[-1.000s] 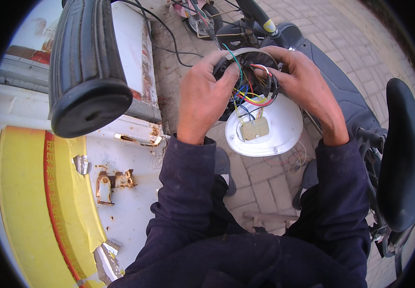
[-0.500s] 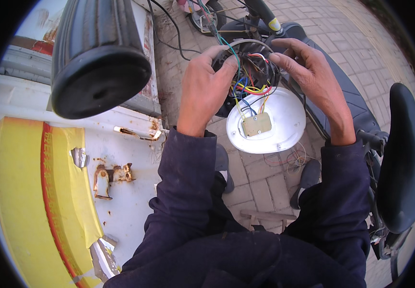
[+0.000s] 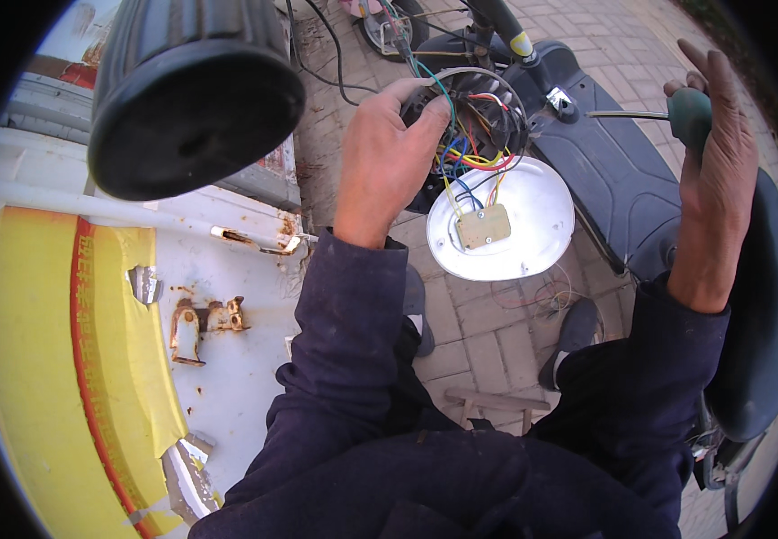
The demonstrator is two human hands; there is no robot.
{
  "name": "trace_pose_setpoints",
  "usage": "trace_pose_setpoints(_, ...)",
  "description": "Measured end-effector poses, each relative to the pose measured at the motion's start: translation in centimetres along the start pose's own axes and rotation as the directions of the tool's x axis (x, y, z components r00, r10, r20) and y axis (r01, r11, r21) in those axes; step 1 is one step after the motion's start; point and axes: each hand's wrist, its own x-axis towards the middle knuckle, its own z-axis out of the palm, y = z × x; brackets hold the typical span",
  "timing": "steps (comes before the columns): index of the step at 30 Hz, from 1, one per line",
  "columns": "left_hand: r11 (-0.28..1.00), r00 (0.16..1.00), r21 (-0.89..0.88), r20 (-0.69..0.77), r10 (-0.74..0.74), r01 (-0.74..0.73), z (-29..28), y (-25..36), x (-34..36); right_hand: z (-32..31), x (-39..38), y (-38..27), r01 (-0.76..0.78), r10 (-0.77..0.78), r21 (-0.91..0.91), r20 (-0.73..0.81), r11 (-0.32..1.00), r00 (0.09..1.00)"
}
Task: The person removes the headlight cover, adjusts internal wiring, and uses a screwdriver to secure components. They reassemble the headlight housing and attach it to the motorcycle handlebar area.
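1. The L hand (image 3: 389, 157) was narrow: thumb and index finger were pinching the rim of the round black housing (image 3: 495, 126). How its other fingers were placed, I cannot tell, bc. they were mostly hidden.
2. A green wire (image 3: 450, 99) passed close to this thumb tip; touching or not, unclear.
3. The R hand (image 3: 721, 171) was well apart from the housing, approx. upright, w/ some fingers stretched up. It was holding the green handle of a screwdriver (image 3: 684, 119); the thumb grip I could not see well.
4. The screwdriver shaft was pointing to the L, above the dark footboard (image 3: 609, 171) of the scooter.
5. The housing was in front of the person, w/ many coloured wires inside, e.g. yellow, red, blue.
6. Just below it was the white cover (image 3: 546, 216), inner side up, w/ a tan plate (image 3: 485, 226) on it; wires ran betw. plate and housing.
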Motion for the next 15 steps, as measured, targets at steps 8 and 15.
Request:
trace_pose_setpoints(8, 0.996, 1.000, 0.091, -0.004, -0.015, 0.015, 0.6, 1.5, -0.4, 4.1, -5.3, -4.8, 0.182, -0.180, 0.117, -0.032, 0.976, 0.983)
trace_pose_setpoints(15, 0.994, 1.000, 0.109, 0.000, -0.018, 0.018, 0.6, 2.5, -0.7, 7.4, -6.7, -3.4, 0.161, -0.198, 0.326, 0.083, 0.932, 0.977)
